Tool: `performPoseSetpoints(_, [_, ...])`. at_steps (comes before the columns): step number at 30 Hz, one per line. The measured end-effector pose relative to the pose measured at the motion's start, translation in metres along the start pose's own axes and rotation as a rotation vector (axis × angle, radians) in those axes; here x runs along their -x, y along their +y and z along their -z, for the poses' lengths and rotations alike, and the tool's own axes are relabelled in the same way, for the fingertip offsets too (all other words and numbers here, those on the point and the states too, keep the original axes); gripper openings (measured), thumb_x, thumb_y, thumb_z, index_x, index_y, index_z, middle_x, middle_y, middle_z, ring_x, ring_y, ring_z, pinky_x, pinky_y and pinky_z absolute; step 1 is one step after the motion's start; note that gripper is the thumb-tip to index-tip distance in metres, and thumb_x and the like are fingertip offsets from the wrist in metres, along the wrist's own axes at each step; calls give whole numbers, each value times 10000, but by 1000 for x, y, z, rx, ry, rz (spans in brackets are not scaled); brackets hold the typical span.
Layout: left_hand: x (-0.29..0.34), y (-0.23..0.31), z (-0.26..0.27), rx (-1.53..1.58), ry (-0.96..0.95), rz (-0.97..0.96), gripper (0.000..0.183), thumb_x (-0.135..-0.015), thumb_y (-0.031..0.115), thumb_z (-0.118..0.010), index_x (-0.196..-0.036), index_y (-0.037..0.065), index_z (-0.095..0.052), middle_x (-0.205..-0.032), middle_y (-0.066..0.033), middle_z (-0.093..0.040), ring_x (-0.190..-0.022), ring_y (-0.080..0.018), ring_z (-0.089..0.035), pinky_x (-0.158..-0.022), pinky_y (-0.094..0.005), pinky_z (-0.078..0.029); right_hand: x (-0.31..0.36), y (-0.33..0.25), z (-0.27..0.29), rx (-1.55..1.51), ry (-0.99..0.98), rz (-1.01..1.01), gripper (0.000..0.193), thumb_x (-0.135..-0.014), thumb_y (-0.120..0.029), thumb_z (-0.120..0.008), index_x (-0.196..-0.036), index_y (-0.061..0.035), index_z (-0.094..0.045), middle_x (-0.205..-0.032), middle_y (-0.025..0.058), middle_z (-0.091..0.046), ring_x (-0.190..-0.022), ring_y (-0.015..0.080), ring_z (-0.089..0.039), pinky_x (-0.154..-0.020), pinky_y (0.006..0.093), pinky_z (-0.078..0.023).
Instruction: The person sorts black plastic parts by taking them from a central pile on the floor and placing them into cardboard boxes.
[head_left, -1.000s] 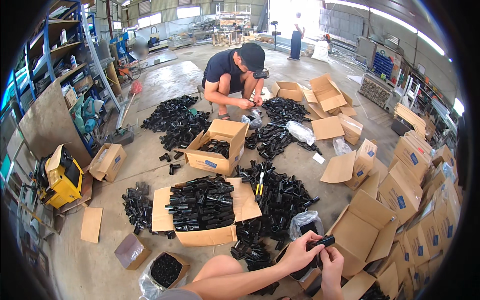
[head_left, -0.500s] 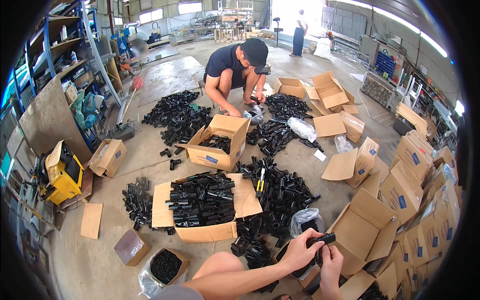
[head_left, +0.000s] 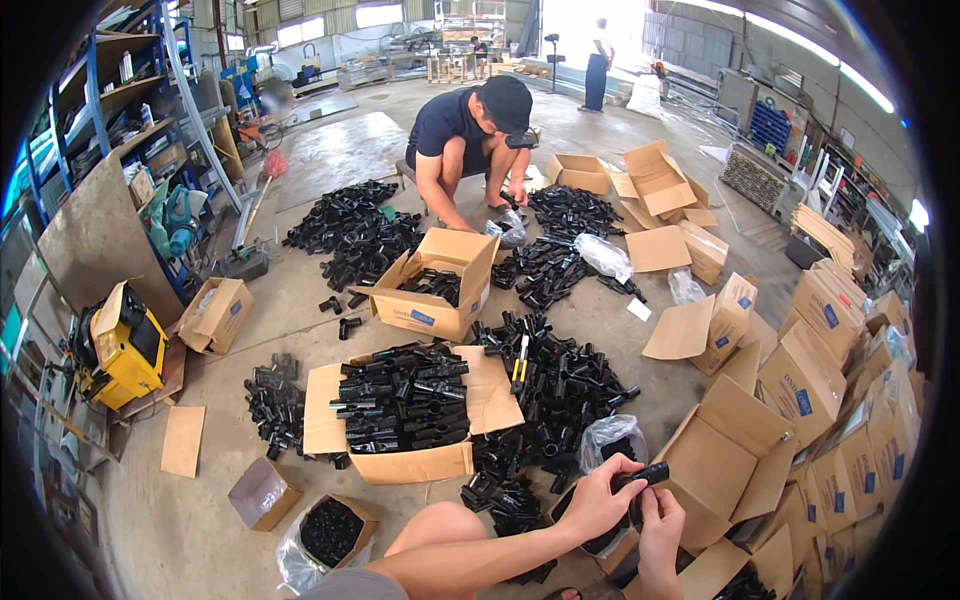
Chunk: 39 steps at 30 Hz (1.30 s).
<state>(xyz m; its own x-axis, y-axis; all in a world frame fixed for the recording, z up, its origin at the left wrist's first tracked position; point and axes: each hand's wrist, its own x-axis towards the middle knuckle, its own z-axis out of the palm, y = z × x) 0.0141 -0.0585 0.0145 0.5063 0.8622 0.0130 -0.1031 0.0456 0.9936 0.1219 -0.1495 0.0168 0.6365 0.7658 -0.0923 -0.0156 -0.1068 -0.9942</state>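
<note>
at the lower right of the frame, the left hand [head_left: 598, 500] is gripping a short black tube fitting [head_left: 648, 474], fingers curled around it, while the right hand [head_left: 660, 532] is pinching it from below. just to the right an open cardboard box [head_left: 735, 465] is standing on the floor. in the upper middle, another person [head_left: 468, 140] is crouching over black fittings [head_left: 565, 212].

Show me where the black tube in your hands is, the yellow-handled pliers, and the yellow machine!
black tube [head_left: 652, 473]: head view, on its end sticking out past the left hand's fingers.
yellow-handled pliers [head_left: 520, 364]: head view, on the handles, atop the black pile.
yellow machine [head_left: 125, 345]: head view, on its yellow body.
</note>
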Motion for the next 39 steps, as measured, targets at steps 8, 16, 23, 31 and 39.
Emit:
performPoseSetpoints(8, [3,19,5,-165,-60,-127,250,-933,93,-742,-1156,11,-664,-982,-47,-736,-808,-56,-604,-736,-259,-512,0,-13,5,-400,-75,-124,337,-968,-18,-580,-1302,-61,-560,-1121,51,-644,-987,144,-643,-833,286,-518])
performPoseSetpoints(16, [-4,7,7,46,-136,27,244,-941,74,-746,-1156,0,-658,-1058,-47,-717,-906,-62,-652,-793,-240,-543,5,-18,10,-388,-192,-126,409,-951,-4,-607,-1349,-61,-531,-1157,63,-645,-1021,139,-641,-854,266,-525])
performPoseSetpoints(23, [-5,-3,4,105,-180,87,276,-939,59,-747,-1196,1,-665,-1072,-25,-702,-952,-59,-640,-830,-238,-533,3,-16,10,-353,-202,-98,436,-921,45,-640,-1332,-27,-518,-1201,107,-649,-1080,160,-650,-902,288,-537])
performPoseSetpoints(31, [0,10,3,-67,-172,16,284,-944,69,-739,-1210,-3,-672,-1018,-21,-714,-867,-36,-622,-765,-232,-529,0,-13,11,-249,-166,-96,422,-894,64,-679,-1279,-9,-522,-1161,121,-676,-1062,179,-676,-925,310,-546])
performPoseSetpoints(39, [1,9,2,-103,-149,-37,295,-949,120,-738,-1224,22,-694,-965,-29,-721,-793,-46,-613,-706,-252,-516,1,-14,14,-278,-164,-144,400,-901,28,-691,-1274,-18,-555,-1116,88,-670,-1010,151,-662,-878,288,-540])
